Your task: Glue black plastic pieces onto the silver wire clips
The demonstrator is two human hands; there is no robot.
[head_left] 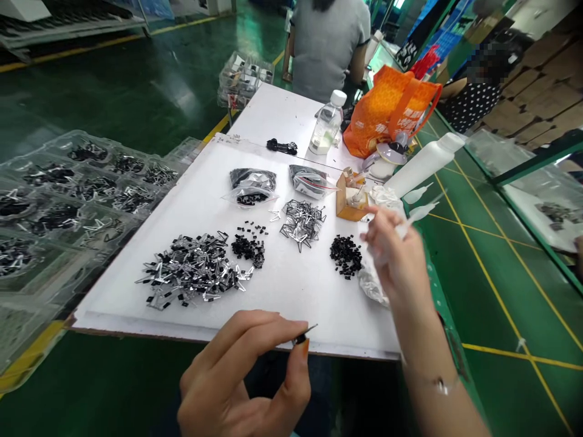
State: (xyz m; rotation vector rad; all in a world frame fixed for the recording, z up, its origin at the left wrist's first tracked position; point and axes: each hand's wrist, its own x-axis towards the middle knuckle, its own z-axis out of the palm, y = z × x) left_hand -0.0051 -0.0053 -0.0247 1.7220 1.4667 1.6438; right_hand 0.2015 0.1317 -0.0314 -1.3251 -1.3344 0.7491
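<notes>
Near the table's front edge, my left hand (246, 370) pinches a small black part with a thin metal pin (300, 337) between thumb and fingertips. Raised over the right side of the table, my right hand (396, 255) is closed on a translucent plastic dropper (421, 211), its narrow tip pointing up and right; motion blurs both. Left of that hand lies a pile of small black pieces (346, 256). Farther in are a heap of metal clips (303, 221), another pile of black pieces (248, 249) and a large heap of clips with black parts (191, 270).
Two plastic bags (252, 185) of parts, a clear bottle (327, 124), an orange bag (387, 112), a small yellow box (350, 203), a white bottle (426, 164) and crumpled white material (373, 285) stand about the table (291, 297). Compartment trays (91, 182) flank it. People sit beyond.
</notes>
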